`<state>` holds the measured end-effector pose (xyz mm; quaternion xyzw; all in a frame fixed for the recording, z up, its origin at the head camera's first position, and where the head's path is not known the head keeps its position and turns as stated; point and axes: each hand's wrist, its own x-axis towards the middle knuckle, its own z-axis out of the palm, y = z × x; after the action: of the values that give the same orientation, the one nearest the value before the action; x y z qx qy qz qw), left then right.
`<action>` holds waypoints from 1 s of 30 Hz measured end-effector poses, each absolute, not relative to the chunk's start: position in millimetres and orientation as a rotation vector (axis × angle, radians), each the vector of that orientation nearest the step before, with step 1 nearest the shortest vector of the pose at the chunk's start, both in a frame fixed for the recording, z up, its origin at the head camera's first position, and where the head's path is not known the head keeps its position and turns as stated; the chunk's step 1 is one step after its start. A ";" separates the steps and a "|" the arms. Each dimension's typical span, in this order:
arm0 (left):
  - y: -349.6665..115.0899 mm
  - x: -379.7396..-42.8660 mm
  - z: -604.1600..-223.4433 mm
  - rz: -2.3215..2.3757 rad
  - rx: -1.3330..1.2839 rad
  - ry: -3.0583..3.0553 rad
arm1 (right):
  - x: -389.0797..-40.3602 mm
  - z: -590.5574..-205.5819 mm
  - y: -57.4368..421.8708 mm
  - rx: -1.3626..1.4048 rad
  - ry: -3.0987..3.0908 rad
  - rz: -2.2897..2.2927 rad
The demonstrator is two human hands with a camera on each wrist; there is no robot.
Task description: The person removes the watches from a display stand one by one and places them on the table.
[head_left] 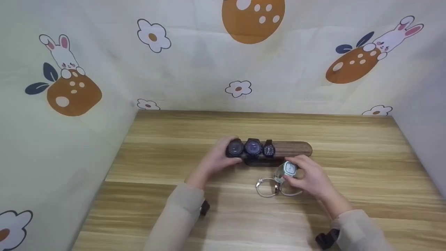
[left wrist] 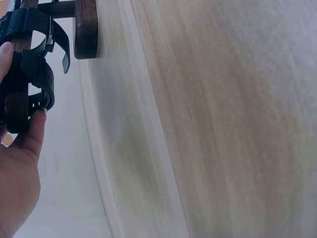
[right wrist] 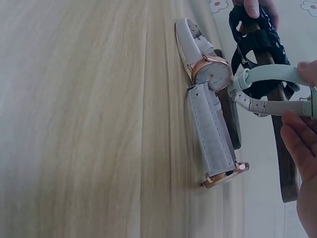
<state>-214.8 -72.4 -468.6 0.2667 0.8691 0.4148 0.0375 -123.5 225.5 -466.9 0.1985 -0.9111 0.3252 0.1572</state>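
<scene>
Nearest the camera, your plain beige sleeves [head_left: 364, 230] reach across a wood-grained table [head_left: 163, 150]. Your left hand [head_left: 216, 155] is clamped round one end of a dark wooden watch stand [head_left: 293, 148], a smooth bar with rounded ends; three black watches [head_left: 253, 147], two round-cased and one squarer, sit side by side on it. Your right hand [head_left: 313, 176] pinches a mint-green watch [head_left: 290, 168], its case a rounded square, just in front of the bar. Near that hand, two white-strapped watches [right wrist: 213, 74] lie touching on the table. The right wrist view adds detail that is too small in the head view: a round rose-gold case, stitching along a pale strap, the mint strap bent into a loop. The left wrist view shows a black strap's curved, hanging tail.
</scene>
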 end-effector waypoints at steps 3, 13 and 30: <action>-72.8 -215.3 -469.1 1.280 0.824 2.669 | -124.1 -464.7 222.2 0.568 -2.624 0.934; -72.6 -215.1 -469.9 1.283 0.821 2.651 | -125.4 -465.5 211.9 0.581 -2.672 0.959; -72.4 -215.3 -467.1 1.265 0.803 2.672 | -127.9 -471.4 204.3 0.665 -2.651 1.008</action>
<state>-215.3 -72.4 -467.1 0.2619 0.8716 0.4125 0.0394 -127.9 204.3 -471.4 0.2267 -0.9041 0.3439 0.1140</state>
